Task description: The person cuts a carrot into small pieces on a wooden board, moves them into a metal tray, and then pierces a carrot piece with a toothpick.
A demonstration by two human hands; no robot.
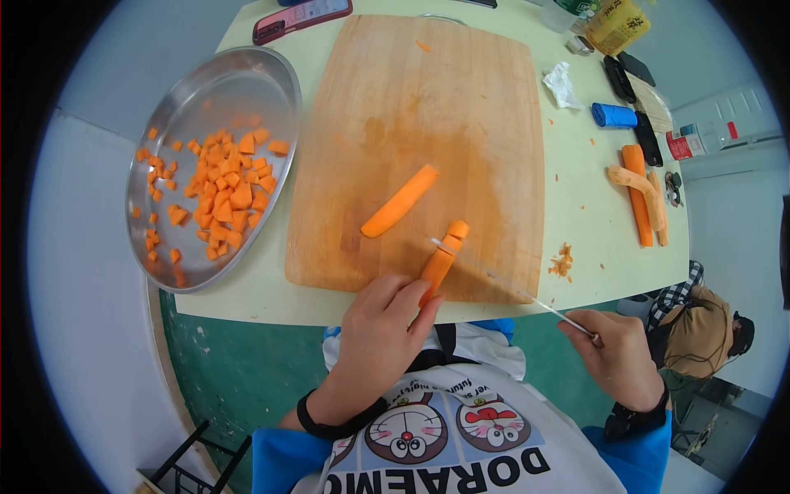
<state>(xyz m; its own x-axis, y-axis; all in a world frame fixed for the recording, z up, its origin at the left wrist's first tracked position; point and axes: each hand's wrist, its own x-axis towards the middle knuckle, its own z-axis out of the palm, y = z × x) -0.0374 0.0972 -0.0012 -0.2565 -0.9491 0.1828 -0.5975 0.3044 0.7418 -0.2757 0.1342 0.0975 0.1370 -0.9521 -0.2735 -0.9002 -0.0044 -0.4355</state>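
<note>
My left hand (385,313) is closed on the near end of a carrot piece (438,267) lying on the wooden cutting board (346,99). My right hand (613,350) grips the handle of a knife (539,303). Its thin blade reaches left across the board, with the tip at the carrot. Cut chunks sit at the carrot's far end, beside the blade. Another long carrot strip (401,201) lies apart on the board, up and to the left. Left of the board, an oval metal tray (284,70) holds many diced carrot cubes (222,193).
Peeled carrots (638,198) lie at the table's right, near a blue roll (615,115) and a crumpled tissue (562,85). Orange scraps (562,261) dot the tabletop. A phone (303,18) rests at the back left. Bottles (619,26) stand at the back right.
</note>
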